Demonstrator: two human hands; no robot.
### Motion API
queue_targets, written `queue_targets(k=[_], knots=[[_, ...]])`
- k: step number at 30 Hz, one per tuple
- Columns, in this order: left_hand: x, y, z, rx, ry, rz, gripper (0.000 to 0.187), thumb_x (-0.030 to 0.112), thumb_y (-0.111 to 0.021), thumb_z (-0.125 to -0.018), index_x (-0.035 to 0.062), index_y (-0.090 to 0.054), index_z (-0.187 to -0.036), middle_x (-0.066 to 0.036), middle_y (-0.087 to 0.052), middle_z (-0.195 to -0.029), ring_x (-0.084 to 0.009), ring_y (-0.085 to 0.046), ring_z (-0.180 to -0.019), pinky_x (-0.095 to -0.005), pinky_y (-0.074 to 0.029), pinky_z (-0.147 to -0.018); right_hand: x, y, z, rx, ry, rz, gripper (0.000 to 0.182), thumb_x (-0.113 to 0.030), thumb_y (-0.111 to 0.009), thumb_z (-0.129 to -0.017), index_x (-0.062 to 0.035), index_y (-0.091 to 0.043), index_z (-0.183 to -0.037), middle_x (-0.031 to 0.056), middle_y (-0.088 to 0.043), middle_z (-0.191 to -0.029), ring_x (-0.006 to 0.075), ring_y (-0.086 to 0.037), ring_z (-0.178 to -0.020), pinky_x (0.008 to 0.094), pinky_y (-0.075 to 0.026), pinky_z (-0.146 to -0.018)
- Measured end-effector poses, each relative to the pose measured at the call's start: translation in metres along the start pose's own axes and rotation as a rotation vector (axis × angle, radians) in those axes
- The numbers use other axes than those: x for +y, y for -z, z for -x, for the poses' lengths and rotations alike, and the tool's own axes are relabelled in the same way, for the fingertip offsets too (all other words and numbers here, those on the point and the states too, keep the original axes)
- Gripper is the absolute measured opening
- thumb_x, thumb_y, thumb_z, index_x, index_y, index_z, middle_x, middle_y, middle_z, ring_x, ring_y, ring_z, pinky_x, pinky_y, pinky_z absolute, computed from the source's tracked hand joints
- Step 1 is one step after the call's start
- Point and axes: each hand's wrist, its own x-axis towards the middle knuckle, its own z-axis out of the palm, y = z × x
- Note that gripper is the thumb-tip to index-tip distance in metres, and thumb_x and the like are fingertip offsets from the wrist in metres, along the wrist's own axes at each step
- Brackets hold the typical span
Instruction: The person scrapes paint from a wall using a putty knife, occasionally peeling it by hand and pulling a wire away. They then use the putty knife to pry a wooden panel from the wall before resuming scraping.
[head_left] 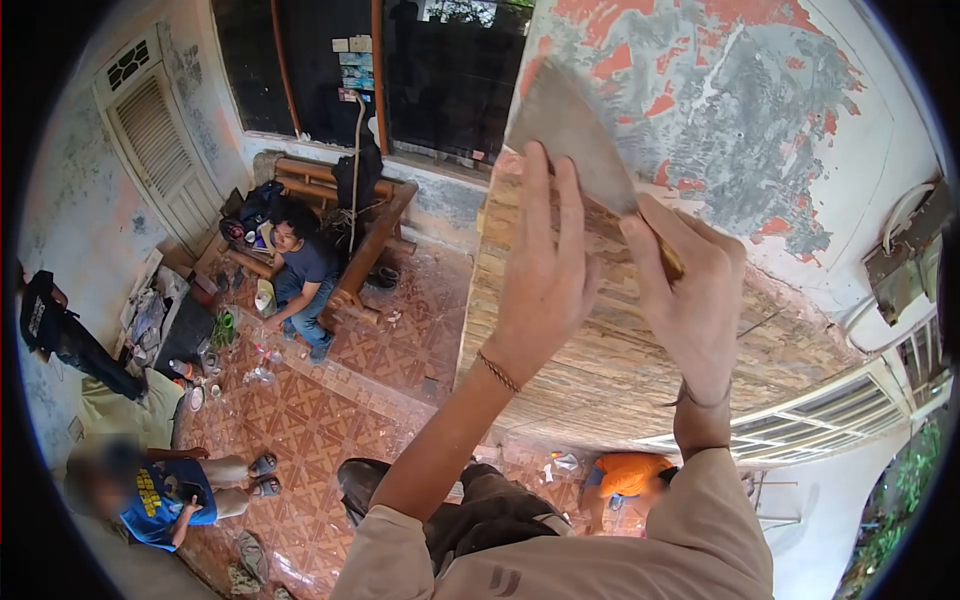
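My right hand (690, 275) is closed round the yellowish handle of a putty knife (575, 135) with a wide grey metal blade. The blade lies against the wall's corner, its wide edge toward the upper left. My left hand (550, 255) has its fingers stretched out, the tips resting on the lower part of the blade. Behind the blade is a painted wall (740, 120) with grey bare patches and flaking salmon-red and white paint. Below it runs a band of rough brown stone cladding (620, 320).
An electrical box (908, 250) hangs on the wall at right. Below left, a person sits by a wooden bench (375, 235) and another sits with a phone. Someone in dark clothes stands by the far wall; one in orange is low down. Items litter the tiled floor (310, 425).
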Motion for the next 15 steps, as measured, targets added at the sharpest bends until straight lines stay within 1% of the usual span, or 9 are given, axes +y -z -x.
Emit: queue_targets(k=[1, 3, 4, 5, 7, 10, 11, 13, 15], knots=[[0.0, 0.001, 0.001, 0.003, -0.005, -0.01, 0.091, -0.005, -0.064, -0.081, -0.0054, -0.021, -0.161, -0.035, -0.015, -0.166, -0.0528, -0.032, -0.148, -0.0479, -0.043, -0.114, -0.006, 0.007, 0.005, 0.006, 0.005, -0.009, 0.02, -0.009, -0.073, -0.093, 0.0009, -0.075, -0.111, 0.0169, -0.069, -0.073, 0.0246, -0.063, -0.054, 0.0358, -0.044, -0.052], [0.007, -0.002, 0.004, -0.092, -0.085, 0.134, 0.09, -0.007, -0.063, -0.081, -0.0054, -0.022, -0.161, -0.035, -0.015, -0.166, -0.053, -0.033, -0.148, -0.0464, -0.046, -0.111, -0.008, 0.021, 0.015, 0.046, -0.108, 0.01, 0.019, -0.011, -0.073, -0.093, 0.002, -0.075, -0.108, 0.0186, -0.069, -0.073, 0.0266, -0.062, -0.052, 0.0371, -0.044, -0.051], [0.012, -0.001, 0.003, -0.105, -0.05, 0.122, 0.091, -0.009, -0.062, -0.08, -0.0047, -0.022, -0.162, -0.034, -0.014, -0.167, -0.0525, -0.034, -0.147, -0.0441, -0.049, -0.108, -0.002, 0.014, 0.016, 0.11, -0.048, 0.037, 0.018, -0.009, -0.072, -0.094, 0.0019, -0.075, -0.108, 0.0179, -0.069, -0.072, 0.0261, -0.061, -0.051, 0.0365, -0.044, -0.051], [0.01, 0.0, 0.001, -0.1, -0.052, 0.128, 0.091, -0.009, -0.062, -0.08, -0.0047, -0.022, -0.162, -0.034, -0.014, -0.167, -0.0525, -0.034, -0.147, -0.0441, -0.049, -0.108, -0.001, 0.014, 0.014, 0.111, -0.045, 0.043, 0.018, -0.009, -0.072, -0.094, 0.0019, -0.075, -0.108, 0.0179, -0.069, -0.072, 0.0261, -0.061, -0.051, 0.0365, -0.044, -0.051], [0.006, 0.002, -0.004, -0.068, -0.006, 0.135, 0.092, -0.009, -0.063, -0.079, -0.0042, -0.024, -0.161, -0.032, -0.014, -0.168, -0.0526, -0.034, -0.147, -0.0433, -0.05, -0.107, -0.004, 0.013, 0.005, 0.017, -0.131, 0.016, 0.019, -0.008, -0.072, -0.094, 0.0017, -0.076, -0.11, 0.0177, -0.069, -0.072, 0.0247, -0.061, -0.051, 0.0355, -0.044, -0.051], [0.007, 0.001, -0.003, -0.09, 0.018, 0.148, 0.089, -0.009, -0.061, -0.08, -0.0043, -0.024, -0.161, -0.032, -0.014, -0.168, -0.0526, -0.034, -0.146, -0.0438, -0.05, -0.105, 0.001, 0.014, 0.008, -0.013, -0.168, -0.003, 0.02, -0.009, -0.072, -0.094, 0.0026, -0.075, -0.11, 0.0185, -0.069, -0.072, 0.0239, -0.059, -0.05, 0.0354, -0.043, -0.051], [0.008, 0.0, 0.001, -0.096, 0.012, 0.147, 0.089, -0.009, -0.061, -0.08, -0.0043, -0.024, -0.161, -0.032, -0.014, -0.168, -0.0526, -0.034, -0.146, -0.0438, -0.05, -0.105, 0.002, 0.016, 0.015, -0.007, -0.174, -0.004, 0.02, -0.009, -0.072, -0.094, 0.0026, -0.075, -0.11, 0.0185, -0.069, -0.072, 0.0239, -0.059, -0.05, 0.0354, -0.043, -0.051], [0.008, -0.004, 0.005, -0.122, -0.12, 0.075, 0.089, -0.009, -0.06, -0.081, -0.0043, -0.024, -0.161, -0.032, -0.015, -0.167, -0.0527, -0.035, -0.146, -0.0451, -0.05, -0.104, 0.004, 0.022, 0.026, 0.061, -0.218, -0.049, 0.021, -0.011, -0.071, -0.095, 0.0036, -0.075, -0.11, 0.0212, -0.067, -0.072, 0.0243, -0.057, -0.049, 0.0363, -0.042, -0.051], [0.002, -0.004, -0.002, -0.072, -0.099, 0.062, 0.088, -0.008, -0.061, -0.081, -0.0048, -0.024, -0.161, -0.032, -0.017, -0.167, -0.0523, -0.035, -0.146, -0.0454, -0.049, -0.106, 0.0, 0.01, 0.016, 0.052, -0.207, -0.057, 0.022, -0.011, -0.07, -0.096, 0.004, -0.074, -0.111, 0.0218, -0.067, -0.072, 0.0237, -0.056, -0.049, 0.036, -0.042, -0.051]])
